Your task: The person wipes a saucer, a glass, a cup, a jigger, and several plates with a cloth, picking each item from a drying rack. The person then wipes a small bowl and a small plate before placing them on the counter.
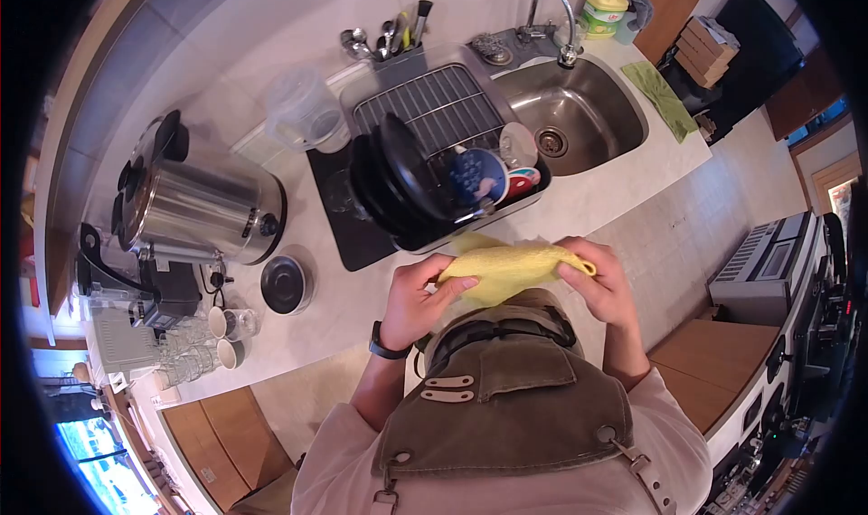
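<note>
Below the dish rack: left hand grasping yellow cloth; right hand gripping its other end

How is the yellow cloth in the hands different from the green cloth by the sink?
The yellow cloth is bunched up and held off the counter by the left hand and right hand; the green cloth lies spread flat on the counter, untouched. The yellow cloth is bright and close to the person; the green cloth is a duller colour and sits farther off, right of the sink. Both are soft cloths.
</note>
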### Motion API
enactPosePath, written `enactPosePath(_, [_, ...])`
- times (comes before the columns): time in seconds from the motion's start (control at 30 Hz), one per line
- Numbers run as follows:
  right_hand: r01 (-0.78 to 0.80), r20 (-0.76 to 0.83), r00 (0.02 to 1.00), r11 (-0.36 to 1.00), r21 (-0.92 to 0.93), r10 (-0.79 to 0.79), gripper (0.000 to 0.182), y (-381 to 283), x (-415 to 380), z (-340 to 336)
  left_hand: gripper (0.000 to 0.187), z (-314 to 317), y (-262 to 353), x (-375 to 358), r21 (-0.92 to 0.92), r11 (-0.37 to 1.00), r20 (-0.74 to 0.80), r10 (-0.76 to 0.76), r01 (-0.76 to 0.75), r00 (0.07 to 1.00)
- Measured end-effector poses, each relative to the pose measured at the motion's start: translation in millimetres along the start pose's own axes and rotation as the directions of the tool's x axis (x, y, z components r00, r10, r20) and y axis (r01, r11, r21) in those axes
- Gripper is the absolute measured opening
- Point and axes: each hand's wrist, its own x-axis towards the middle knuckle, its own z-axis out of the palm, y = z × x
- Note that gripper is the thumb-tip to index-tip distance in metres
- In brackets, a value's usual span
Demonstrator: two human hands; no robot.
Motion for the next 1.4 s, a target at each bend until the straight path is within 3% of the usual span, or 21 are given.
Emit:
enactPosePath(0.07, [0.016,-0.088,0.996,0.999,-0.038,-0.019,0.014,17,-8,-31,0.018,34,6,26,-0.067,0.943,-0.136,0.316,-0.327,0.939])
enactPosePath(0.1, [0.009,-0.194,0.981,0.998,0.058,0.003,0.014,22,-8,-39,0.018,50,11,38,-0.084,0.874,-0.213,0.454,-0.479,0.865])
enactPosePath(0.17, [0.017,-0.382,0.921,0.968,0.250,0.083,0.013,29,-7,-50,0.020,75,26,53,-0.050,0.857,-0.254,0.486,-0.513,0.836])
enactPosePath(0.2, [0.032,-0.341,0.936,0.948,0.317,0.082,0.025,36,-5,-61,0.021,85,35,60,-0.027,0.847,-0.276,0.504,-0.531,0.818])
enactPosePath(0.3, [0.373,-0.654,0.756,0.841,0.392,-0.030,0.046,44,10,-65,0.022,113,52,74,0.173,0.759,-0.260,0.650,-0.627,0.714])
enactPosePath(0.33, [0.440,-0.702,0.702,0.850,0.291,-0.123,0.057,42,14,-59,0.023,123,57,77,0.099,0.772,-0.188,0.634,-0.628,0.750])
enactPosePath(0.37, [0.351,-0.668,0.737,0.904,0.243,-0.107,0.056,52,10,-58,0.023,132,64,81,0.025,0.779,-0.112,0.626,-0.627,0.772])
enactPosePath(0.43, [0.180,-0.595,0.801,0.974,0.141,-0.062,0.055,95,-14,-49,0.016,156,86,95,0.071,0.788,0.016,0.612,-0.611,0.791])
enactPosePath(0.47, [0.164,-0.549,0.835,0.967,0.194,-0.031,0.056,115,-16,-44,0.026,167,86,93,0.162,0.828,0.201,0.505,-0.537,0.839])
enactPosePath(0.6, [0.126,-0.362,0.931,0.886,0.447,0.050,0.058,139,-30,-41,0.053,178,91,120,0.294,0.597,0.438,0.610,-0.746,0.661])
enactPosePath(0.67, [0.112,-0.298,0.953,0.843,0.525,0.060,0.059,138,-34,-52,0.050,141,97,139,0.220,0.668,0.410,0.597,-0.711,0.689])
enactPosePath(0.73, [0.126,-0.281,0.958,0.815,0.566,0.047,0.060,135,-35,-65,0.039,96,74,162,0.434,0.651,0.371,0.502,-0.623,0.782])
enactPosePath(0.77, [0.138,-0.280,0.959,0.801,0.582,0.038,0.060,133,-36,-71,0.033,76,76,171,0.591,0.567,0.364,0.448,-0.574,0.817])
enactPosePath(0.83, [0.168,-0.308,0.951,0.785,0.597,0.030,0.062,126,-38,-87,0.040,41,49,199,0.728,0.392,0.494,0.268,-0.562,0.827])
enactPosePath(0.97, [0.210,-0.369,0.929,0.778,0.592,0.030,0.062,119,-26,-116,0.024,14,30,224,0.750,0.381,0.598,-0.042,-0.540,0.800])
enactPosePath(1.17, [0.254,-0.437,0.899,0.777,0.576,0.030,0.062,110,-32,-127,0.015,-19,71,237,0.577,0.717,0.560,0.001,-0.391,0.828])
enactPosePath(1.23, [0.255,-0.444,0.895,0.775,0.578,0.036,0.062,109,-32,-128,0.020,-33,83,249,0.539,0.755,0.515,0.054,-0.372,0.856])
enactPosePath(1.3, [0.256,-0.449,0.893,0.776,0.576,0.039,0.063,108,-32,-127,0.024,-44,85,266,0.595,0.689,0.418,0.173,-0.413,0.892])
enactPosePath(1.4, [0.260,-0.453,0.891,0.775,0.576,0.038,0.063,107,-33,-125,0.032,-45,60,297,0.500,0.845,0.232,0.083,-0.192,0.969])
